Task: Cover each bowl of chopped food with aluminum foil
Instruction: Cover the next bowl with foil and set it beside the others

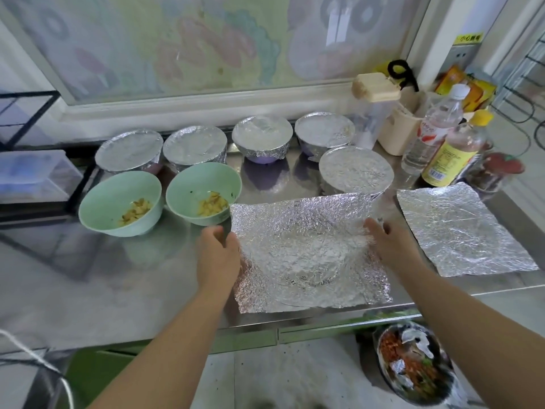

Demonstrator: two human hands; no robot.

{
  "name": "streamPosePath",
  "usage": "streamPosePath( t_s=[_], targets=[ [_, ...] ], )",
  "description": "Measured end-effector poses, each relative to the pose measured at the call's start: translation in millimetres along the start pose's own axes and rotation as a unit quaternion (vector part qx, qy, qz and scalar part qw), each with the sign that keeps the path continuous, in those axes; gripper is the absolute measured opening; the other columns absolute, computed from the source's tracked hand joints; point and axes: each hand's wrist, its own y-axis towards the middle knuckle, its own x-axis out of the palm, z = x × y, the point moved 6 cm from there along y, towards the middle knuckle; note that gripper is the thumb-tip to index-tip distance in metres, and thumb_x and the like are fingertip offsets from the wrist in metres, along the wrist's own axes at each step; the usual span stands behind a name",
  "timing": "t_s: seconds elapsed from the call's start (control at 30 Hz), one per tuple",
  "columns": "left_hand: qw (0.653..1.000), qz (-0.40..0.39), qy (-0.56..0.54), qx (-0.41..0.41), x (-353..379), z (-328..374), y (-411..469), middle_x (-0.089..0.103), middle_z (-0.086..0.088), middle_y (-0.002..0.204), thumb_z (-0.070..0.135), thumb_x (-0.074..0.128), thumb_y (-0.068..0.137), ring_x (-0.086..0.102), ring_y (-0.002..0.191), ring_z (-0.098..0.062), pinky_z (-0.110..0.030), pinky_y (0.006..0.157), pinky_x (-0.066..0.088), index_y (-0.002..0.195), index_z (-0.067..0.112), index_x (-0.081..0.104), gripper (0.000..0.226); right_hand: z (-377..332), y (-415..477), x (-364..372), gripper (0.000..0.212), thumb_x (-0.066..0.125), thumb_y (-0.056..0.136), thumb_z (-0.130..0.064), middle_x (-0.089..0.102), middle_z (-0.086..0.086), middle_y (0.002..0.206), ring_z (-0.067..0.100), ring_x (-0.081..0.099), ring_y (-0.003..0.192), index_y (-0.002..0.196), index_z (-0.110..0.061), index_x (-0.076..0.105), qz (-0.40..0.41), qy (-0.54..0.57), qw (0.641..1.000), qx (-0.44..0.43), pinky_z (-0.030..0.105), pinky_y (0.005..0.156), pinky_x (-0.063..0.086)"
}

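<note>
Two uncovered green bowls hold chopped yellow food: one at the left (118, 202) and one beside it (203, 190). Five foil-covered bowls stand behind, among them one at the back left (129, 150) and one nearest the right (355, 169). A crinkled foil sheet (306, 255) with a round imprint lies on the steel counter in front of me. My left hand (218, 255) pinches its left edge, just below the second green bowl. My right hand (383, 240) holds its right edge. A second foil sheet (460, 228) lies flat to the right.
Bottles (451, 152), a beige container (398, 134) and a jar (495, 172) crowd the back right corner. A wire rack with a plastic box (32, 172) stands at the left. Below the counter's front edge (295, 320) sits a foil-lined bowl of scraps (413, 364).
</note>
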Motion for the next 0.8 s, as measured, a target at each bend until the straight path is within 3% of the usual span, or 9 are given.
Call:
streamPosePath(
  t_s=[0.07,0.13,0.2,0.27,0.33,0.43,0.6,0.8],
  targets=[
    [0.99,0.079,0.059,0.105,-14.4,25.3,-9.5,0.053,0.0,0.125,0.026,0.056,0.097,0.053,0.112,-0.017,-0.039,0.094,0.045,0.127,0.018,0.053,0.031,-10.0,-5.4,-13.6,0.052,0.052,0.095,-0.058,0.064,0.007,0.116,0.027,0.062,0.102,0.126,-0.016,0.058,0.077,-0.071,0.994,-0.044,0.043,0.086,0.051],
    [0.954,0.09,0.105,0.266,-11.6,61.8,-25.6,0.055,0.002,0.126,0.021,0.054,0.098,0.05,0.117,-0.015,-0.038,0.104,0.039,0.127,0.019,0.057,0.029,-39.6,-27.9,-18.3,0.048,0.052,0.1,-0.047,0.057,0.006,0.137,0.028,0.052,0.126,0.138,-0.018,0.053,0.141,-0.138,0.962,-0.187,0.051,0.11,0.04],
    [0.91,0.015,0.149,0.386,14.1,87.4,-42.6,0.058,0.004,0.13,0.019,0.05,0.1,0.051,0.121,-0.013,-0.038,0.111,0.034,0.128,0.02,0.06,0.03,-73.8,-61.3,2.6,0.044,0.046,0.104,-0.04,0.053,0.0,0.145,0.023,0.044,0.137,0.143,-0.021,0.053,0.068,-0.158,0.929,-0.328,0.039,0.12,0.023],
    [0.859,-0.05,0.219,0.459,46.8,89.8,-53.7,0.052,0.003,0.143,0.025,0.042,0.102,0.047,0.134,-0.015,-0.046,0.119,0.029,0.14,0.019,0.053,0.04,-83.8,-81.0,41.1,0.056,0.028,0.105,-0.05,0.04,-0.005,0.157,0.017,0.031,0.148,0.153,-0.024,0.041,-0.046,-0.235,0.886,-0.396,0.032,0.121,0.01],
    [0.826,-0.084,0.298,0.47,69.1,75.8,-50.4,0.038,0.0,0.158,0.037,0.028,0.102,0.032,0.148,-0.021,-0.053,0.12,0.026,0.152,0.014,0.039,0.056,-71.5,-76.4,69.8,0.069,0.008,0.102,-0.06,0.015,-0.008,0.169,0.012,0.006,0.156,0.162,-0.027,0.017,-0.108,-0.317,0.854,-0.399,0.034,0.126,-0.002],
    [0.801,-0.125,0.373,0.451,81.1,57.0,-33.6,0.014,-0.002,0.168,0.048,0.017,0.103,0.008,0.155,-0.022,-0.054,0.122,0.018,0.159,0.013,0.021,0.066,-53.8,-53.1,81.4,0.074,-0.002,0.098,-0.067,-0.009,-0.01,0.17,0.009,-0.017,0.154,0.162,-0.03,-0.001,-0.133,-0.374,0.837,-0.378,0.043,0.127,-0.005],
    [0.763,-0.173,0.435,0.446,92.4,51.7,-19.8,-0.013,-0.001,0.168,0.054,0.014,0.105,-0.016,0.154,-0.018,-0.049,0.125,0.002,0.161,0.014,-0.002,0.071,-51.2,-40.4,86.4,0.077,-0.003,0.094,-0.075,-0.017,-0.01,0.167,0.013,-0.023,0.153,0.158,-0.035,-0.01,-0.145,-0.382,0.834,-0.37,0.044,0.127,-0.008],
    [0.783,-0.183,0.417,0.423,97.2,48.2,-14.2,-0.016,-0.001,0.167,0.06,-0.006,0.094,-0.016,0.153,-0.017,-0.047,0.126,-0.001,0.161,0.014,-0.003,0.081,-51.4,-35.1,88.7,0.089,-0.011,0.087,-0.079,-0.02,-0.008,0.166,0.01,-0.024,0.153,0.161,-0.028,-0.009,-0.155,-0.346,0.858,-0.348,0.038,0.127,-0.007]
  ],
)
